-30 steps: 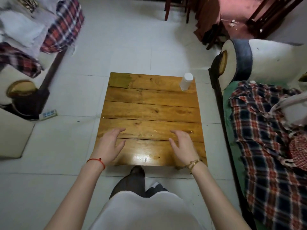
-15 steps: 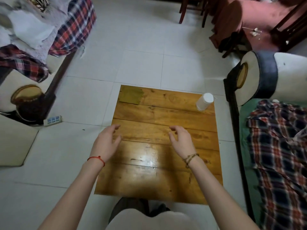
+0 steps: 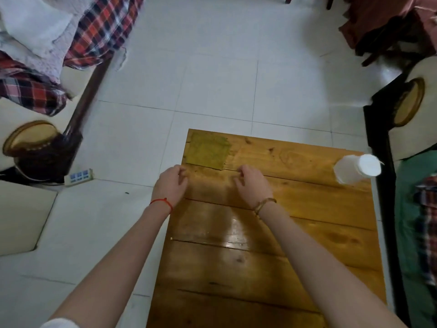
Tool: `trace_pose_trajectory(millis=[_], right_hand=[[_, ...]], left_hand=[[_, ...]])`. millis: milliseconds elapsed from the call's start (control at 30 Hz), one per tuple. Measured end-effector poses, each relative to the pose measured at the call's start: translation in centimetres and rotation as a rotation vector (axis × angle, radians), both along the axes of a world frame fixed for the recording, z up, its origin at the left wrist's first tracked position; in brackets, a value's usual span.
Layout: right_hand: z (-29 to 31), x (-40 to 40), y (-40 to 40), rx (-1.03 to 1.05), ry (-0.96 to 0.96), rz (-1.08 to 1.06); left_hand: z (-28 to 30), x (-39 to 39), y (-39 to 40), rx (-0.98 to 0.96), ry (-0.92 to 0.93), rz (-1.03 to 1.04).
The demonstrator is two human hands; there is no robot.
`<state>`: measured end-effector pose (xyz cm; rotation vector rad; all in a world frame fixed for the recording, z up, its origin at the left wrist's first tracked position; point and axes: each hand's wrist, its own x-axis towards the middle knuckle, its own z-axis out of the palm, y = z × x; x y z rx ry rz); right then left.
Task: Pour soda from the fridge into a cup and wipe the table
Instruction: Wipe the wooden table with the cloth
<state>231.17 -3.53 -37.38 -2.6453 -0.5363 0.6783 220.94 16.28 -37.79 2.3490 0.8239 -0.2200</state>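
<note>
A low wooden table (image 3: 272,252) of glossy planks fills the lower middle of the head view. A flat yellow-green cloth (image 3: 208,150) lies on its far left corner. A white plastic cup (image 3: 357,168) stands at the far right edge. My left hand (image 3: 171,184) hovers over the table's left edge, just short of the cloth, fingers loosely curled and holding nothing. My right hand (image 3: 253,184) hovers over the planks near the cloth's right corner, fingers also loosely curled and empty. No soda or fridge is in view.
A sofa with plaid blankets (image 3: 71,34) stands at far left. A power strip (image 3: 79,177) lies on the white tile floor beside it. Another sofa with green and plaid covers (image 3: 418,209) runs close along the table's right side. Dark chairs (image 3: 383,31) stand at far right.
Both hands have reached forward across the table toward the cloth at the far left corner, and their fingers have curled inward. The view has moved forward over the table.
</note>
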Motion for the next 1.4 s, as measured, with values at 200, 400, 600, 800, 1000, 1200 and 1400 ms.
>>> trace_pose_trajectory(millis=[200,400,600,800,1000,1200,1400], right_hand=[[-8.2,3.9,4.5,0.107,0.209,-0.234],[-12.8,6.2,6.1,0.073,0.244,-0.394],[-14.5,8.0,7.7,0.090,0.254,-0.484],[-15.6,8.2,9.6,0.080,0.306,-0.487],[-14.8,7.7,8.8,0.242,0.376,-0.571],[-13.2,5.5,7.0,0.940,0.899,-1.118],[-12.1,1.8,3.2,1.472,1.180,-1.425]], left_hand=[[-7.4,4.4,3.2,-0.095,0.002,0.197],[-12.0,7.5,3.9,-0.157,-0.007,0.356],[-14.3,9.1,4.1,-0.120,0.012,0.461],[-14.9,9.9,4.2,-0.122,0.022,0.442],[-14.4,9.1,4.0,-0.247,-0.064,0.424],[-13.0,6.9,1.2,-0.522,-0.158,0.449],[-12.5,3.2,-3.8,-0.582,-0.181,0.365]])
